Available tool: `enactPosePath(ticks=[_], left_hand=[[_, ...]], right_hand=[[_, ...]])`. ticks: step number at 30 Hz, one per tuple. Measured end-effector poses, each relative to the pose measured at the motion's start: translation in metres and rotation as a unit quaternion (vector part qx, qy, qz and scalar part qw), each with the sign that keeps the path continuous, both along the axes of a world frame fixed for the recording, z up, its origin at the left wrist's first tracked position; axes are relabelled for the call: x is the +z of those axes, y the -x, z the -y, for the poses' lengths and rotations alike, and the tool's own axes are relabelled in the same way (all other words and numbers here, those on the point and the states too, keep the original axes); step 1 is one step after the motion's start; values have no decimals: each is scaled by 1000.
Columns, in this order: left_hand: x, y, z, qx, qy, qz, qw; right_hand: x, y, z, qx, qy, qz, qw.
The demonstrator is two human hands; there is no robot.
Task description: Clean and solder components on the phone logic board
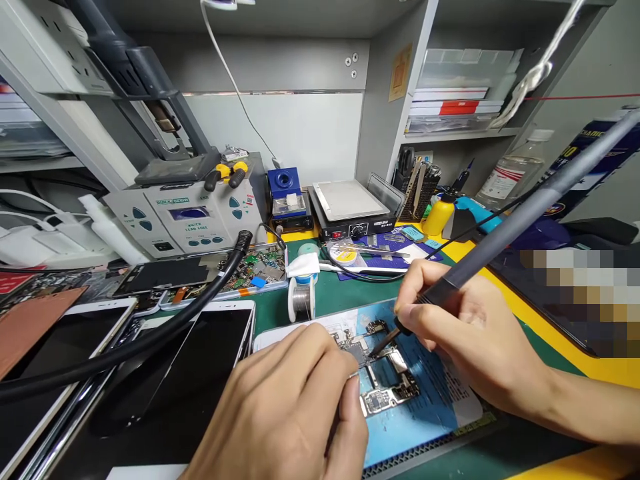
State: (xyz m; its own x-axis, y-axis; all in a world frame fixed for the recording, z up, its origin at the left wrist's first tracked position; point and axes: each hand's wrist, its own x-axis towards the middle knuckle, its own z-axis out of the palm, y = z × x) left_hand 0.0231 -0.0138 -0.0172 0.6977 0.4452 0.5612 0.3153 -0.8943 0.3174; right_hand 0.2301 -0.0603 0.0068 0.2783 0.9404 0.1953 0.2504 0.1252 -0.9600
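My right hand (pixel 480 333) grips a soldering iron (pixel 453 283) with a long dark grey handle, slanting down to the left. Its pointed tip meets a phone circuit board (pixel 379 400) near a flat grey chip (pixel 357 355); whether it touches cannot be told. My left hand (pixel 295 400) is closed over the board's left side, thumb and forefinger pinched together. A tiny metallic bit shows by the forefinger, but what the fingers hold is hidden. Beneath the board lies a light blue work pad (pixel 425 427) with printed text.
A solder wire spool (pixel 302 300) stands behind my left hand. Phones (pixel 210 347) lie at left under a thick black hose (pixel 200 333). A hot air station (pixel 195 217), a heating plate (pixel 350 200) and a yellow bottle (pixel 439 217) stand at the back.
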Motion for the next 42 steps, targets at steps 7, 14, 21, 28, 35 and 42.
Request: enactPosePath(ticks=[7, 14, 21, 28, 35, 42], left_hand=[[-2, 1, 1, -2, 9, -3, 1000], [1, 0, 0, 5, 9, -4, 1000], [0, -2, 1, 5, 10, -3, 1000], [0, -1, 2, 4, 16, -5, 1000], [-3, -2, 0, 13, 8, -3, 1000], [0, 0, 3, 6, 15, -6, 1000]], right_hand=[[1, 1, 0, -4, 1, 0, 1000], [1, 0, 1, 0, -8, 9, 1000], [-1, -2, -1, -11, -11, 20, 1000], [-2, -1, 1, -5, -8, 11, 1000], [0, 0, 3, 7, -7, 6, 1000], [2, 2, 1, 6, -2, 3, 1000]])
